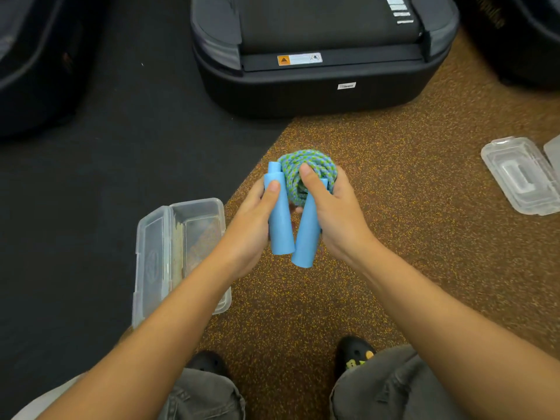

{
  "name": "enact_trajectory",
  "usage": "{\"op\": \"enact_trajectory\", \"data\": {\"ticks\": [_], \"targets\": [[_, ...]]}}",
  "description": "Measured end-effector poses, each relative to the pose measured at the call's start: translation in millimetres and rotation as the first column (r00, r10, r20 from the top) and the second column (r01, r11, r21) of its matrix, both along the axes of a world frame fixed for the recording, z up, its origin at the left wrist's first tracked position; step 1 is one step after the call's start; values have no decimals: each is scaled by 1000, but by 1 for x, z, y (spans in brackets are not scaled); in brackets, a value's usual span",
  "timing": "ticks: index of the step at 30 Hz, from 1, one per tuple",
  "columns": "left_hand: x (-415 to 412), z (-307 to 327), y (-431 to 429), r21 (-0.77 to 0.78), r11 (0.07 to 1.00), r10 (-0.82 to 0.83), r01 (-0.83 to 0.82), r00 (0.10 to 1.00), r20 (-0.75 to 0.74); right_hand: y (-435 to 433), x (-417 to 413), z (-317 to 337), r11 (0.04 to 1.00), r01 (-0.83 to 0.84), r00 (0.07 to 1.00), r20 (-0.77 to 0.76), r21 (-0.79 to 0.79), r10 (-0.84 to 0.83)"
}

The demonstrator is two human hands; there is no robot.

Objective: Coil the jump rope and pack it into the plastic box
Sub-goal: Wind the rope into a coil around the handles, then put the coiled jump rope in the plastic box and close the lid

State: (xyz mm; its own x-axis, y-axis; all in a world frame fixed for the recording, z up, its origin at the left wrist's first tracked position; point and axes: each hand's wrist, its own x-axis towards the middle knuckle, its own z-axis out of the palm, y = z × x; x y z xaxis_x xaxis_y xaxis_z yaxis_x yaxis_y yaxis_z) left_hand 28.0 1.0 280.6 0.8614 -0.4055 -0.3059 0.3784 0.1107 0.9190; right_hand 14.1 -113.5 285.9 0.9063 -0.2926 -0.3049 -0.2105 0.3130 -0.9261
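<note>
I hold the jump rope in both hands above the speckled brown floor. Its blue-green braided cord (306,163) is wound into a tight coil at the top. My left hand (253,221) grips the left blue handle (280,219). My right hand (336,213) holds the right blue handle (307,237) and presses the coil with its thumb. The clear plastic box (197,213) lies open on the floor to the lower left of my hands, its lid (151,259) folded out to the left.
A second clear plastic box (521,177) lies closed at the right edge. A large black treadmill base (318,86) stands ahead. Black matting (121,162) covers the floor on the left. My knees and black shoes (354,354) are at the bottom.
</note>
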Motion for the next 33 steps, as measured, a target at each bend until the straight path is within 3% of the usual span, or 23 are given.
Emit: {"op": "enact_trajectory", "data": {"ticks": [4,13,19,27,33], "targets": [[-7,-1,-4,-30,999,-31,31,999,-21,5,0,0,982,32,999,-27,186,-28],[-8,-13,9,-59,995,76,-85,986,-148,24,-7,-8,978,-84,996,-22,192,90],[-8,-15,34,105,991,93,-85,993,-79,38,-9,-4,957,-166,985,1,240,170],[-28,20,71,235,972,-12,4,999,30,67,-9,7,972,-186,982,12,146,186],[-38,24,109,359,924,115,-133,991,73,92,-13,11,973,-210,977,-5,100,211]]}}
